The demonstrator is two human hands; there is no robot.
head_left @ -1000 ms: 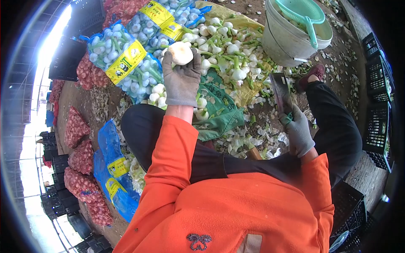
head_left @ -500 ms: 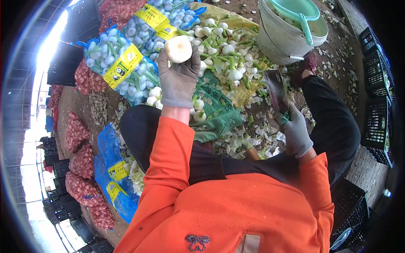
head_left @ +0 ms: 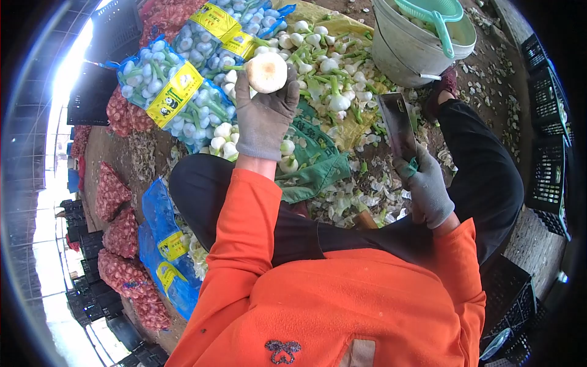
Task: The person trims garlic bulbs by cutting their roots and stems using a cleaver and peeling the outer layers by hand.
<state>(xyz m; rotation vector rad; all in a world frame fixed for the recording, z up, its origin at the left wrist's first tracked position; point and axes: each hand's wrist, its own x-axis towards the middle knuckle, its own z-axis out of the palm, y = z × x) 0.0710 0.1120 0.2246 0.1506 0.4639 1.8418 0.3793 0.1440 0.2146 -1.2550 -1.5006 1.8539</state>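
Observation:
My left hand (head_left: 266,119), in a worn grey glove, holds up a round garlic bulb (head_left: 267,73) with its pale brown root end facing me. In my gloved right hand (head_left: 426,191) is a broad-bladed cleaver (head_left: 397,125), its blade pointing up and away. Some green material shows at the grip. Between and beyond my hands lies a heap of garlic bulbs (head_left: 338,103) with green stems, on a yellow sheet. A green sack (head_left: 321,171) is spread below the heap, and a few more white bulbs rest beside my left wrist.
Blue mesh bags of garlic (head_left: 174,92) lie at the upper left. A white bucket (head_left: 397,55) with a turquoise strainer (head_left: 443,30) stands at the upper right. Red mesh sacks (head_left: 122,269) line the left, black crates (head_left: 546,171) the right. Peelings (head_left: 367,192) litter the ground.
My left hand and the garlic bulb have shifted slightly right and down in view. The cleaver has tipped a little to the left. Both grips stay the same.

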